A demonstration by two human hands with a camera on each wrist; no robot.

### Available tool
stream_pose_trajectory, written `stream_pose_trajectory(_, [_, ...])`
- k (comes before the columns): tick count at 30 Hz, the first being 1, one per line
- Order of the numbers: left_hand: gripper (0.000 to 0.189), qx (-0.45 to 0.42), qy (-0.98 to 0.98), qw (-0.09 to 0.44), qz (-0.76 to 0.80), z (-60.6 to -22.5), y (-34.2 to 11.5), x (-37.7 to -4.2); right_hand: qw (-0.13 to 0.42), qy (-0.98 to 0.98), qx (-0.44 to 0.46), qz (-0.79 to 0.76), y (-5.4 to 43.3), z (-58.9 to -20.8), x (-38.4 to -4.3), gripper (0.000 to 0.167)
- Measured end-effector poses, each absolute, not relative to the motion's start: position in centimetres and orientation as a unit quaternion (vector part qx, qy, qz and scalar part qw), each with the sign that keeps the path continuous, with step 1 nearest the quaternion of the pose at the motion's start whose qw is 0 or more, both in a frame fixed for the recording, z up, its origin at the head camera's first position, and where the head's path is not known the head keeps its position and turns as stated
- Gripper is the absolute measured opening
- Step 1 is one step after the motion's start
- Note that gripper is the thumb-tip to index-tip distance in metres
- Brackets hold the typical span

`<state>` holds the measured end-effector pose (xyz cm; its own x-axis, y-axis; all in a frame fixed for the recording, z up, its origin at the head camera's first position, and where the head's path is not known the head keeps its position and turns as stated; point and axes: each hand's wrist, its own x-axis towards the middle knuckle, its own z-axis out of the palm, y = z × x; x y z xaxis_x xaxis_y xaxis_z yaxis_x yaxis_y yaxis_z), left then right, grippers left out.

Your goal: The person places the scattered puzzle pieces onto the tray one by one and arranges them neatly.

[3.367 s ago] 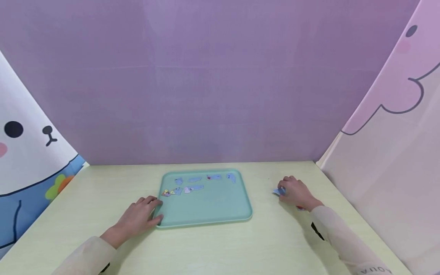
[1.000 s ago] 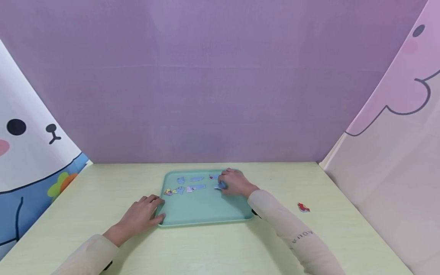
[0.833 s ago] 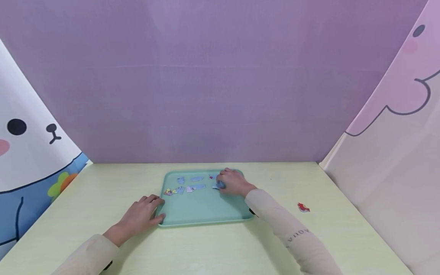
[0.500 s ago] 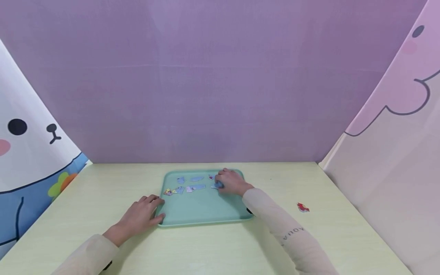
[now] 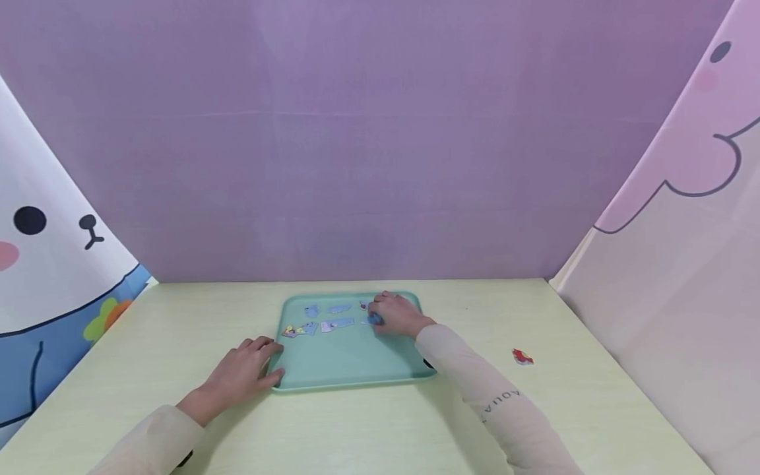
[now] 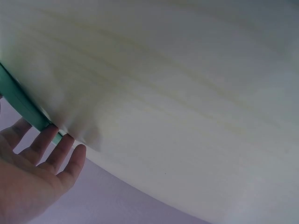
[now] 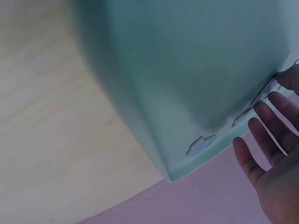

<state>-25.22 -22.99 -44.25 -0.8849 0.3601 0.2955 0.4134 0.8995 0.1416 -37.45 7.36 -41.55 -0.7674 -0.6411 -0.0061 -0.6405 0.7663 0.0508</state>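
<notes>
My right hand pinches a small blue puzzle piece between thumb and fingers, low over the back right part of the mint-green tray. In the right wrist view that piece shows between the thumb and fingertips. Just left of it on the tray lies a blue and pink strip; further left is a yellow and blue group. My left hand rests on the tray's left edge, fingers relaxed and spread from the thumb. In the left wrist view, the fingertips of the hand touch the green rim.
More puzzle pieces lie along the tray's back: a blue one, a flat blue one and one with a red spot, partly covered by my hand. A red piece lies on the pale wooden table, right of the tray.
My right hand has carried the blue piece from the table's right side onto the tray, then edged slightly left toward the blue and pink strip. The left hand stays on the tray's edge.
</notes>
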Motion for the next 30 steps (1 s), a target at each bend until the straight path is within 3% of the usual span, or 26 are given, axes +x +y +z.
stream_pose_trajectory(30, [0.041, -0.203, -0.965, 0.134, -0.098, -44.3, -23.0, -25.1, 0.042, -0.933, 0.355, -0.05, 10.4, -40.8, -35.0, 0.029])
